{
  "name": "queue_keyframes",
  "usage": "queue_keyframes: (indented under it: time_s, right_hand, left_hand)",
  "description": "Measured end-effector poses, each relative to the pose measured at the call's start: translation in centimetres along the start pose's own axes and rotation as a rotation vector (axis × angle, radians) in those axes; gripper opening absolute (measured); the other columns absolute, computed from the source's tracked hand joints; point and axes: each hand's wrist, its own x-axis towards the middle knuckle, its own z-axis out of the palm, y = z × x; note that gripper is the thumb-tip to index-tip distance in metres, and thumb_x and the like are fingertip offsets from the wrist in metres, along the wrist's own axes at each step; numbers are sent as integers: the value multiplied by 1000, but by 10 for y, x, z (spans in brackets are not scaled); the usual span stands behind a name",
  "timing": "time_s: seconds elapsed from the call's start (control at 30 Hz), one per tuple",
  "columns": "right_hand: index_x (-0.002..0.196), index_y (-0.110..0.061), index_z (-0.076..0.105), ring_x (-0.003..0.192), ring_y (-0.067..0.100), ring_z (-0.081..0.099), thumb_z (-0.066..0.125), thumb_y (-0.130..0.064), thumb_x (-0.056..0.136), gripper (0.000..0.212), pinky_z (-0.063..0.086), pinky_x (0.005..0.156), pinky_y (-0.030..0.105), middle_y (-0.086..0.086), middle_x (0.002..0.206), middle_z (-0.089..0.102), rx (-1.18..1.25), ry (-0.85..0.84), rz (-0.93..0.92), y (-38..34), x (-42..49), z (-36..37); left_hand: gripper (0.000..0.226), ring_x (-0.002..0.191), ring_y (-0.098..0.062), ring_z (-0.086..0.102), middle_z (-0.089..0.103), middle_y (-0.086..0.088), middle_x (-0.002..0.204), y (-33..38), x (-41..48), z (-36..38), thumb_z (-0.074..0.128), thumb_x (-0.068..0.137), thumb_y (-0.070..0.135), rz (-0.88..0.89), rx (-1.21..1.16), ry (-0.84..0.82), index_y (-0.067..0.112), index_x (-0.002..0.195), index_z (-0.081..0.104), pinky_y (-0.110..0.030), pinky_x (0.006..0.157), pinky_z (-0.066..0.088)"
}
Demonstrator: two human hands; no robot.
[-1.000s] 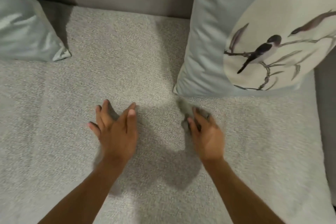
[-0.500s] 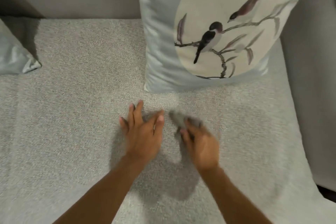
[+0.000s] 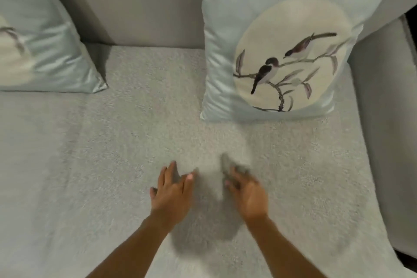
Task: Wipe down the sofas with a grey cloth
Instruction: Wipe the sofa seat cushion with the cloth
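Two grips are on the sofa (image 3: pixel 112 153) seat, near side. The right grip (image 3: pixel 248 194), blurred, clutches the cloth (image 3: pixel 228 165) against the seat. The left grip (image 3: pixel 172 192) lies flat with fingers spread, just left of it. A second ago the cloth touched the cushion's (image 3: pixel 270 52) near corner. Now it sits well clear, so the stroke is probably running nearward over the seat.
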Motion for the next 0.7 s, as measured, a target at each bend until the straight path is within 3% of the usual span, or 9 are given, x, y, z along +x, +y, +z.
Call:
queue_keyframes:
  time_s: [0.13, 0.2, 0.23, 0.27, 0.33, 0.4, 0.47, 0.57, 0.7]
  right_hand:
    - [123, -84, 27, 116, 13, 63, 70, -41, 84, 72, 48, 102, 29, -15, 136, 60, -155, -236, -224, -9, -75, 55]
    - [75, -82, 52, 75, 42, 70, 84, 16, 40, 109, 50, 82, 65, 14, 87, 76, 21, 11, -176, -6, -82, 69]
    - [52, -56, 67, 56, 45, 65, 75, 24, 37, 82, 47, 74, 67, 20, 61, 68, 51, 135, -119, -10, -81, 66]
    - [44, -34, 72, 52, 41, 65, 83, -4, 59, 35, 51, 75, 57, 15, 53, 66, 111, 169, -88, -10, -83, 69]
    - [85, -28, 82, 77, 17, 75, 77, -86, 41, 73, 57, 77, 27, -5, 81, 77, 93, -54, -67, 3, -80, 63]
    - [138, -57, 47, 100, 2, 70, 53, -90, 68, 77, 56, 82, 17, -23, 122, 67, -181, 42, -412, 30, -69, 40]
    - [141, -72, 16, 118, -2, 59, 34, -85, 83, 62, 49, 92, 19, -35, 144, 42, -271, -29, -367, 30, -52, 20]
    - [148, -61, 21, 135, 1, 45, 8, -85, 79, 74, 41, 105, 23, -31, 154, 30, -318, -70, -462, 39, -51, 22]
    - [138, -53, 45, 97, 9, 71, 36, -74, 93, 51, 60, 76, 25, -22, 119, 68, -312, -397, -492, 92, -78, 29]
  left_hand:
    - [56, 156, -12, -14, -9, 15, 170, -17, -6, 2, 13, 104, 62, 6, 0, -33, 50, 155, 34, -59, 124, -1]
    - [58, 157, -12, -12, -8, 14, 171, -22, -12, 3, 13, 104, 63, -45, -26, -36, 47, 153, 39, -59, 125, 0]
    - [58, 157, -13, -12, -9, 14, 171, -24, -16, 4, 12, 104, 62, -53, -19, -40, 46, 152, 40, -59, 125, 0]
    - [59, 157, -13, -12, -10, 14, 171, -27, -22, 4, 11, 104, 61, -51, -15, -38, 45, 153, 40, -59, 125, -1]
    - [58, 157, -13, -14, -11, 13, 171, -35, -32, 7, 11, 105, 59, -52, -18, -33, 44, 154, 38, -57, 125, -3]
    - [53, 157, -13, -15, -12, 12, 171, -40, -38, 13, 11, 106, 56, -62, -41, -6, 49, 152, 38, -56, 125, -5]
    - [51, 156, -13, -17, -14, 11, 171, -41, -41, 21, 10, 107, 55, -68, -48, 35, 54, 150, 37, -55, 125, -9]
    - [54, 157, -15, -17, -10, 8, 172, -38, -42, 39, 11, 107, 55, -99, -77, 139, 49, 150, 41, -53, 125, -12]
    - [77, 156, -12, -15, 0, 6, 172, -7, -39, 75, 2, 98, 67, -82, -139, 280, 35, 155, 43, -49, 125, -14]
